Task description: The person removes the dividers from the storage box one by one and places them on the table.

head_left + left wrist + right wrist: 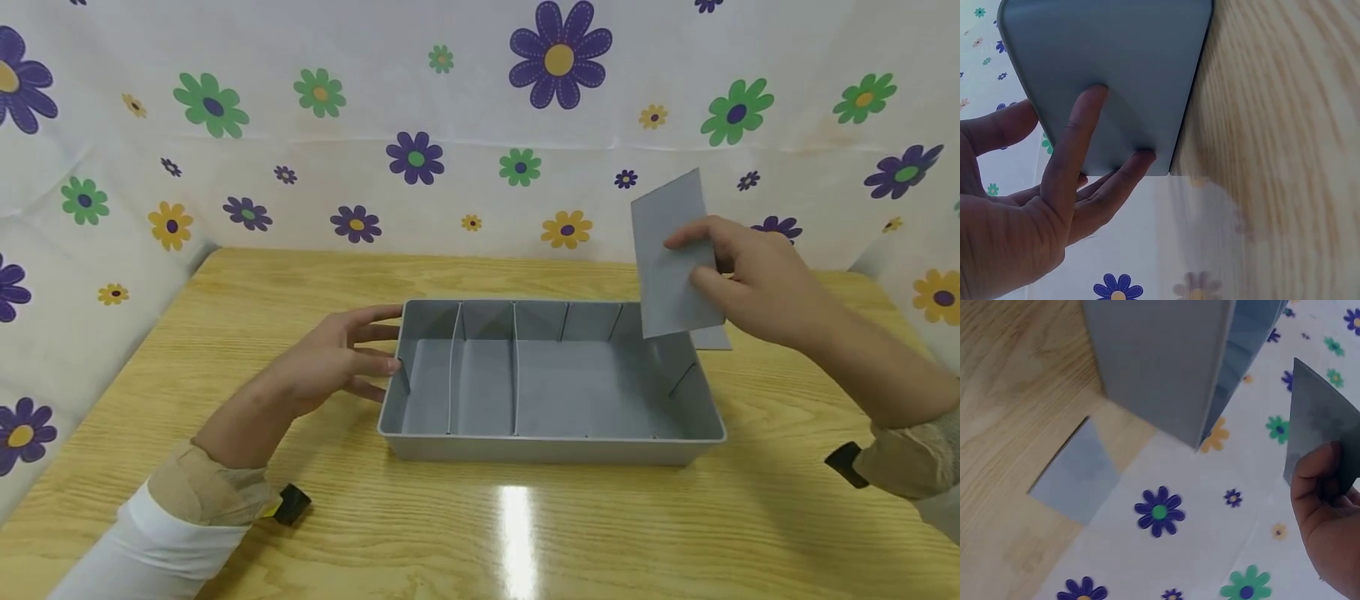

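Observation:
A grey plastic box point(540, 450) stands on the table with its open top facing up. Two thin divider plates point(515, 367) are slotted upright across its left part. My left hand point(330, 358) has its fingers spread against the box's left end; in the left wrist view the fingertips press on the outer wall point(1116, 50). With thumb and fingers my right hand point(757, 275) pinches a loose grey divider plate point(667, 250), tilted above the box's right end. The right wrist view shows the thumb point(1313, 462) over this plate point(1316, 412).
Another flat grey plate point(1079, 475) lies on the wooden table point(300, 517) beyond the box's right end. Flower-patterned cloth point(450, 100) hangs behind the table. Vertical slots line the box's inner walls.

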Tool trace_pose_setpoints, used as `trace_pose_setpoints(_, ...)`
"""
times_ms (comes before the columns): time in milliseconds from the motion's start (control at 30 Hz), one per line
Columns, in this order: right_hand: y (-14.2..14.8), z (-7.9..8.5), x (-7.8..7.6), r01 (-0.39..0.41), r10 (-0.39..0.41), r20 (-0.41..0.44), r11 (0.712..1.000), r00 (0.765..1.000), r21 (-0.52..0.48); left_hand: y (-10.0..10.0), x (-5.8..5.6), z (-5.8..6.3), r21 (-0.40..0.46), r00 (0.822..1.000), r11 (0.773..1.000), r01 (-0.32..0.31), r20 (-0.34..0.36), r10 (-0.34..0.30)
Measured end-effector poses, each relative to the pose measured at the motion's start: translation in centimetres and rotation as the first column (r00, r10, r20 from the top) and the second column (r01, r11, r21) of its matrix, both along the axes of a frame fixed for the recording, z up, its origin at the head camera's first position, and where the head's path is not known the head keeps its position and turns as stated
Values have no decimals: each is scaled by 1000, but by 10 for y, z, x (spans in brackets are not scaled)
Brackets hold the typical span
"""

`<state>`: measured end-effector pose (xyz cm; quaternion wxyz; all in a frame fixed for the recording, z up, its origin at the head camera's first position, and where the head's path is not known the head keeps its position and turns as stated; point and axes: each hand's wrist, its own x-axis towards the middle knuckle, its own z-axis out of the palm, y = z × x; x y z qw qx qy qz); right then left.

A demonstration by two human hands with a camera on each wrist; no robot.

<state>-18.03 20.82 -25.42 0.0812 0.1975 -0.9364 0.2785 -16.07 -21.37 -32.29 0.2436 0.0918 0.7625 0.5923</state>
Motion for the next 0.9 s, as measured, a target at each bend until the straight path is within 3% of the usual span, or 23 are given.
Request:
trace_pose_setpoints(333, 38, -17, -24, 23, -27, 120, 999, 992, 35, 1, -1, -2, -5, 1000, 1000, 2, -8, -2)
trace_pose_setpoints(467, 54, -23, -32, 96, -99, 120, 995, 988, 34, 0, -1, -3, -3, 1000, 1000, -1, -4, 1)
trace_pose_setpoints(633, 74, -31, -40, 172, -170, 230, 985, 958, 11, 0, 0, -2, -2, 1000, 1000, -3, -2, 3)
trace_pose_setpoints(900, 103, -46, -51, 196, -206, 416, 978, 886, 67, 0, -1, -3, 11, 1000, 1000, 1, -3, -1)
